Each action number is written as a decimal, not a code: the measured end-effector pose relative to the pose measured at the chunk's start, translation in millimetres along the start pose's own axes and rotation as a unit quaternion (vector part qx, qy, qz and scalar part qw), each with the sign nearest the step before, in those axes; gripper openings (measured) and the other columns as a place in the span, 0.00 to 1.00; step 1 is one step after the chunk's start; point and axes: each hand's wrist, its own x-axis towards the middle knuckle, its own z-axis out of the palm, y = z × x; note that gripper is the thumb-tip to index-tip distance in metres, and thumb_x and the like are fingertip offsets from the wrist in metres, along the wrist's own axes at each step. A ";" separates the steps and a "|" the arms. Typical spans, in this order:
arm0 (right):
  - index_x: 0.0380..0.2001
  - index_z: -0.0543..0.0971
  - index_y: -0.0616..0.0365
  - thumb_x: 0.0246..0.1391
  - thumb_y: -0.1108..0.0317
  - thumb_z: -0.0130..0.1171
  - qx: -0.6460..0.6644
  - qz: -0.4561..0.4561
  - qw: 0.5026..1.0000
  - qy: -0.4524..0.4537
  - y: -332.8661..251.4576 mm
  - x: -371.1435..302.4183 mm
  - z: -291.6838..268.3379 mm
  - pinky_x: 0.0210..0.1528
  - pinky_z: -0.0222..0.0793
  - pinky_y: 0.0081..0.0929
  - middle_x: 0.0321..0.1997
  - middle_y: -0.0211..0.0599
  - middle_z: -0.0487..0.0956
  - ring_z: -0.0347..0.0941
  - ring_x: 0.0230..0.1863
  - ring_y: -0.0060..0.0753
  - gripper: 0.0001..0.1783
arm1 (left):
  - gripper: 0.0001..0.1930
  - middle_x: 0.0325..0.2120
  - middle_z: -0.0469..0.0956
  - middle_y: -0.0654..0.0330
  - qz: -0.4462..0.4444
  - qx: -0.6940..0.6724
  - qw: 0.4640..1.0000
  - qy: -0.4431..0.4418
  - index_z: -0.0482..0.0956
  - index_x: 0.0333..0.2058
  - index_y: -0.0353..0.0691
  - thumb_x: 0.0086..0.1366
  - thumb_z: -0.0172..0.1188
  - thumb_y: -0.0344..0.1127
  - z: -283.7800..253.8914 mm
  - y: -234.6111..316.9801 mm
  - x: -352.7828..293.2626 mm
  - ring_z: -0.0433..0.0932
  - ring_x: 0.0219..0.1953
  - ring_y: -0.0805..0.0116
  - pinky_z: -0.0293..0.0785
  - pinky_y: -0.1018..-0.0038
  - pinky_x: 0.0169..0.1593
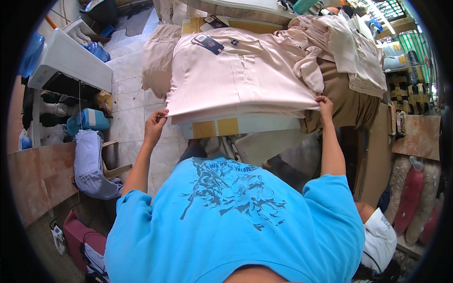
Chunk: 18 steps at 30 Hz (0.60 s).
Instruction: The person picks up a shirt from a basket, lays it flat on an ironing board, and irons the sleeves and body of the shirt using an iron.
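Observation:
A pale pink blouse (212, 78) lies spread on the table in front of me, its neckline away from me. Dark hang tags (207, 44) rest near its collar. My left hand (155, 126) pinches the left corner of the hem, and my right hand (324, 107) pinches the right corner. Between them the hem is drawn straight along the table's near edge. One sleeve (306, 70) is bunched at the right; beneath the blouse, more layers of pale cloth show at the hem.
A folded stack of pale garments (363, 61) sits at the right, over brown cloth (337, 89). The table's near edge (264, 126) carries yellow tape. Left stand a white cabinet (71, 56) and a chair draped with lavender cloth (92, 162). Another person's white sleeve (380, 236) shows at lower right.

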 end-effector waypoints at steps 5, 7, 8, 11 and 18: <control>0.31 0.77 0.54 0.38 0.74 0.50 -0.341 0.050 0.938 0.033 -5.4 -20.8 18.5 0.44 0.65 0.33 0.38 0.35 0.75 0.70 0.42 0.34 0.12 | 0.10 0.44 0.73 0.59 -0.029 0.162 0.986 -0.037 0.74 0.36 0.39 0.52 0.54 0.25 0.5 0.4 -0.7 0.72 0.44 0.69 0.66 0.74 0.48; 0.36 0.74 0.49 0.41 0.66 0.55 -0.409 -0.002 0.907 0.102 -33.2 -21.4 38.4 0.50 0.60 0.46 0.48 0.33 0.70 0.63 0.51 0.45 0.14 | 0.13 0.46 0.72 0.58 0.075 0.353 0.933 0.002 0.74 0.38 0.42 0.50 0.55 0.27 14.6 27.9 10.8 0.71 0.46 0.62 0.65 0.68 0.49; 0.35 0.74 0.50 0.41 0.65 0.56 -0.407 -0.069 0.902 0.123 -50.6 -16.3 50.3 0.49 0.61 0.43 0.45 0.35 0.71 0.65 0.48 0.45 0.13 | 0.14 0.46 0.71 0.58 0.115 0.367 0.923 -0.013 0.74 0.38 0.44 0.50 0.55 0.28 21.0 41.8 25.8 0.70 0.47 0.60 0.64 0.66 0.49; 0.35 0.73 0.53 0.41 0.65 0.59 -0.378 -0.161 0.906 0.105 -89.9 10.3 83.0 0.49 0.61 0.37 0.42 0.36 0.72 0.66 0.47 0.45 0.15 | 0.15 0.46 0.71 0.60 0.240 0.390 0.887 -0.061 0.73 0.40 0.47 0.51 0.56 0.31 54.5 72.3 97.4 0.69 0.48 0.59 0.61 0.63 0.50; 0.38 0.75 0.53 0.46 0.68 0.55 -0.261 -0.272 0.921 -0.100 -116.1 95.3 159.0 0.48 0.64 0.36 0.40 0.40 0.76 0.70 0.44 0.43 0.13 | 0.13 0.41 0.73 0.66 0.356 0.451 0.810 -0.113 0.73 0.39 0.49 0.52 0.56 0.36 162.0 107.0 273.4 0.71 0.45 0.67 0.59 0.61 0.51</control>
